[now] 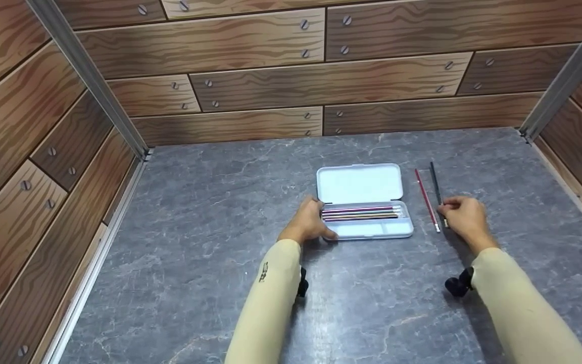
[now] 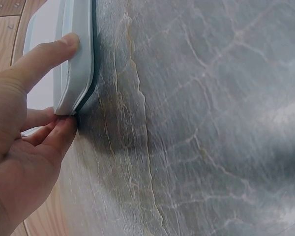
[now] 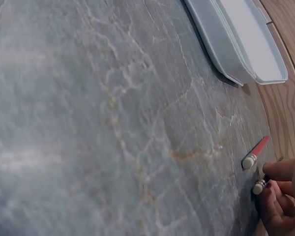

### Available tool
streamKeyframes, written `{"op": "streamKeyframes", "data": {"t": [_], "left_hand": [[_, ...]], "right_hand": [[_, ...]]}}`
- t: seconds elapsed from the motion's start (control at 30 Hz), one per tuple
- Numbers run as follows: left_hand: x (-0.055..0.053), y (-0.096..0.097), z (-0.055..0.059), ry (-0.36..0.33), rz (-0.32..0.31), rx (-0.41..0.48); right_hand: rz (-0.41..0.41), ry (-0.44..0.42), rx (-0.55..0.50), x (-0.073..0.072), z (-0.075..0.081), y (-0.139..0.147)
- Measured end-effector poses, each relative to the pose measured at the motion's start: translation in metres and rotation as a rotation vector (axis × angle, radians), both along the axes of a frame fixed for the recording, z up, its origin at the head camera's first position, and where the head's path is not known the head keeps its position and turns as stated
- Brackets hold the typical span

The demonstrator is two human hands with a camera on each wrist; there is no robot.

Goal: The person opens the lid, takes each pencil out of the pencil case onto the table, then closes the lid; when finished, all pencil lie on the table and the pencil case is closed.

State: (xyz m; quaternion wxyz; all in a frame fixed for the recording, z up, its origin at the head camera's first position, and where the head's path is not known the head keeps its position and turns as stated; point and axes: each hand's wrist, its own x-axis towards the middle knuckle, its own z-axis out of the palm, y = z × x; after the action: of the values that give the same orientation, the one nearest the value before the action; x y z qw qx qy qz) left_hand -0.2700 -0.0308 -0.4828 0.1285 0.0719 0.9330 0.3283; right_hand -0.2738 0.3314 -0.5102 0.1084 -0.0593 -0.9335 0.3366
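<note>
A pale plastic pencil case (image 1: 397,232) lies with its lid (image 1: 359,183) folded back on the grey surface. Several striped pencils (image 1: 359,214) lie side by side in its rear part, white erasers towards the right. My left hand (image 1: 306,222) grips the case's left end, the thumb (image 2: 68,40) over the front wall and the fingers at the corner. To the right of the case, my right hand (image 1: 465,220) pinches a dark pencil (image 1: 436,183) near its eraser end (image 3: 258,187). A red pencil (image 1: 426,200) lies between that pencil and the case, its eraser facing me.
Wood-patterned panels (image 1: 260,91) stand behind the grey marbled tabletop (image 1: 210,202) and along both sides. Metal corner posts (image 1: 89,76) join the panels. A small black device (image 1: 457,285) sits at my right wrist.
</note>
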Motion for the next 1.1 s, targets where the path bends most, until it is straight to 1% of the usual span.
{"op": "streamKeyframes", "data": {"t": [0.1,0.2,0.4,0.57,0.67,0.73,0.87,0.97,1.1], "left_hand": [[0.0,0.001,0.0,0.007,-0.009,-0.01],[-0.001,0.001,0.0,0.006,-0.004,-0.008],[-0.001,0.001,0.0,0.012,-0.003,0.003],[-0.001,0.0,0.0,0.009,-0.001,0.007],[0.0,-0.001,-0.001,0.018,-0.01,0.004],[0.0,-0.001,-0.002,0.025,-0.017,0.0],[0.0,-0.002,-0.003,0.027,-0.02,-0.006],[0.0,-0.002,-0.003,0.03,-0.021,-0.008],[-0.001,-0.002,-0.003,0.034,-0.027,-0.019]], "right_hand": [[-0.001,-0.009,0.004,-0.001,0.001,-0.001],[-0.003,-0.014,0.004,-0.001,0.001,-0.001],[0.0,0.004,0.018,-0.003,0.003,-0.001],[-0.022,-0.004,0.014,-0.003,0.006,-0.005],[-0.026,0.027,0.005,-0.003,0.007,-0.011],[0.0,0.068,-0.008,-0.005,0.008,-0.017],[0.1,0.13,-0.063,-0.008,0.009,-0.03],[0.174,0.151,-0.082,-0.009,0.012,-0.042],[0.264,0.176,-0.068,-0.01,0.014,-0.057]]}}
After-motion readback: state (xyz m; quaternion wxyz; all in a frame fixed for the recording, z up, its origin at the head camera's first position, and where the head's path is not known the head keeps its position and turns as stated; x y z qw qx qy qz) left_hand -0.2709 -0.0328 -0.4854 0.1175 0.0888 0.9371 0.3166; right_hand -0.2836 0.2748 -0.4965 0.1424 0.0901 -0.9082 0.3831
